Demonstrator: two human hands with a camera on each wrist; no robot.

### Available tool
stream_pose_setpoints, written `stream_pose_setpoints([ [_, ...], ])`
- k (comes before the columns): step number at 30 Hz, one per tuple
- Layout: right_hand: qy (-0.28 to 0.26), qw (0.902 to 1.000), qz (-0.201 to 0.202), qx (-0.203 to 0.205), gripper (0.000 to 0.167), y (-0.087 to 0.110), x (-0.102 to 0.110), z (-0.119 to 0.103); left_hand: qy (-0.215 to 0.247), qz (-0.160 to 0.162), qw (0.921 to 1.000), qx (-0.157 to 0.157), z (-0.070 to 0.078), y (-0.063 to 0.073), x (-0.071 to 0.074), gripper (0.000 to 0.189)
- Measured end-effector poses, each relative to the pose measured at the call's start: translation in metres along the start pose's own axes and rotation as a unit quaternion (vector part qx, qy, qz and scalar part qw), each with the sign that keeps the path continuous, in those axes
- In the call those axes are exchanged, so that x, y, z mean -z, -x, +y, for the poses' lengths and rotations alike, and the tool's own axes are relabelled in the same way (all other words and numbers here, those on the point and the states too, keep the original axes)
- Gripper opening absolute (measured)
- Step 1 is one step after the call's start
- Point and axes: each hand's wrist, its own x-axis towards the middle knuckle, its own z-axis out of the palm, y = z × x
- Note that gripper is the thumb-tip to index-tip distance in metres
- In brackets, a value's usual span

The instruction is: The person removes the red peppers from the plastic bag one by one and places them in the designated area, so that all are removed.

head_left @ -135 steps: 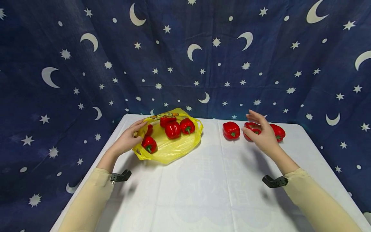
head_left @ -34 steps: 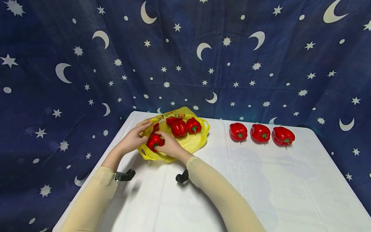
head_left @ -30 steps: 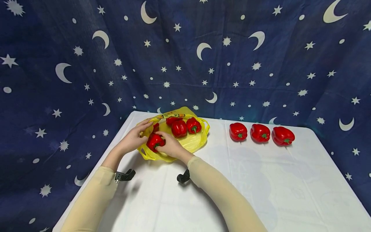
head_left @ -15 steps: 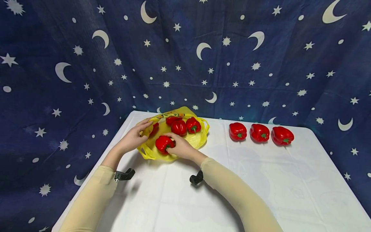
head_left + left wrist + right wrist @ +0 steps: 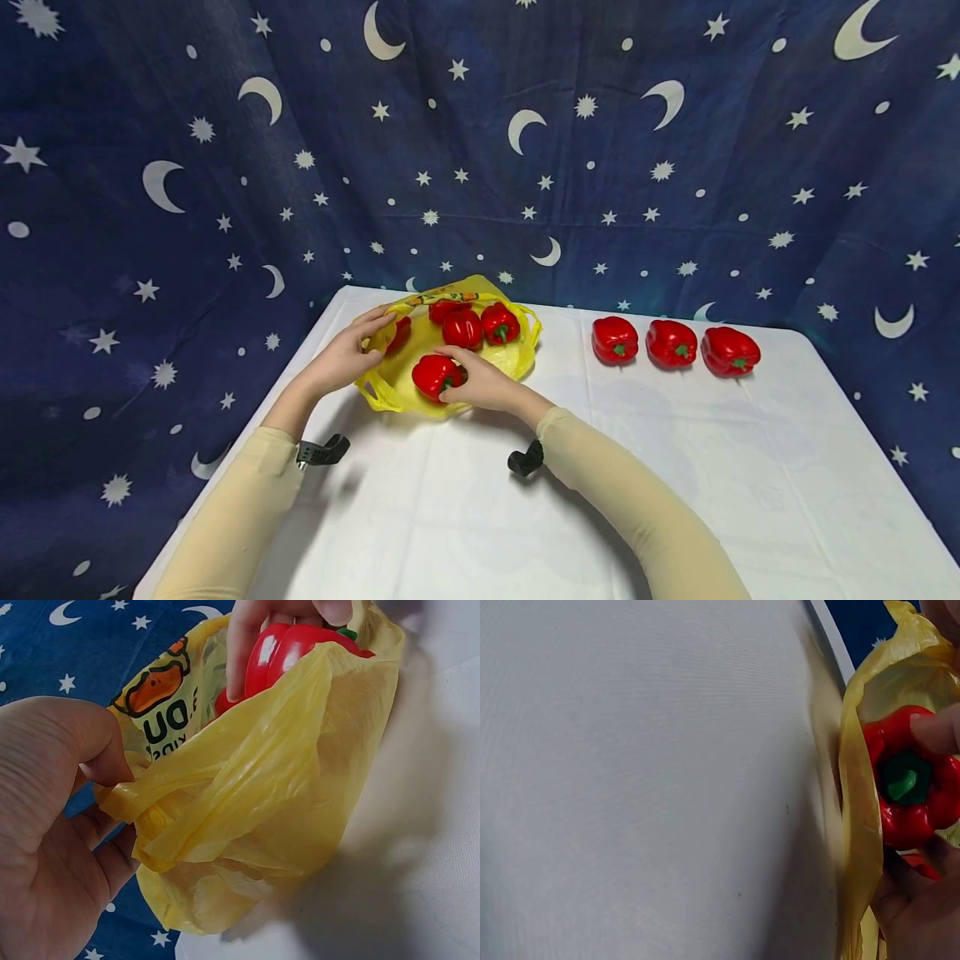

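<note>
A yellow plastic bag (image 5: 390, 398) lies on its side at the left of the table, its mouth facing me. My left hand (image 5: 341, 358) pinches the left edge of its opening between thumb and fingers, as the left wrist view shows close up. My right hand (image 5: 483, 382) grips a red bell pepper (image 5: 433, 377) by its sides just inside the mouth. In the right wrist view the thumb presses near the green stem (image 5: 904, 782). Farther in are several more peppers, among them one with its stem toward me (image 5: 500, 323) and one partly hidden behind the left fingers (image 5: 401, 333).
Three red bell peppers stand in a row at the back right: a left one (image 5: 615, 340), a middle one (image 5: 671, 343) and a right one (image 5: 730, 351). They rest on a white-covered table (image 5: 465, 517). A dark blue curtain (image 5: 480, 150) with moons and stars hangs behind.
My right hand came from the row at the right, reached into the bag and gripped the front-left pepper. It has since drawn that pepper rightward within the mouth. The left hand keeps its hold.
</note>
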Motion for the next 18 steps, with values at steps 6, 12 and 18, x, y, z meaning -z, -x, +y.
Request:
stream_pose_setpoints([
  [6, 0.026, 0.9996, 0.013, -0.007, 0.098, 0.0004, -0.0043, -0.0004, -0.003, 0.001, 1.0000, -0.005, -0.0004, -0.0007, 0.0000, 0.071],
  [12, 0.029, 0.9992, 0.028, 0.005, 0.095, 0.0007, -0.0083, 0.0005, -0.003, 0.001, 0.9999, -0.013, -0.0017, -0.0011, -0.0006, 0.071],
  [18, 0.035, 0.9989, 0.030, 0.011, 0.091, 0.0006, -0.0104, 0.0003, -0.001, 0.000, 0.9999, -0.010, -0.0020, -0.0006, -0.0010, 0.070],
])
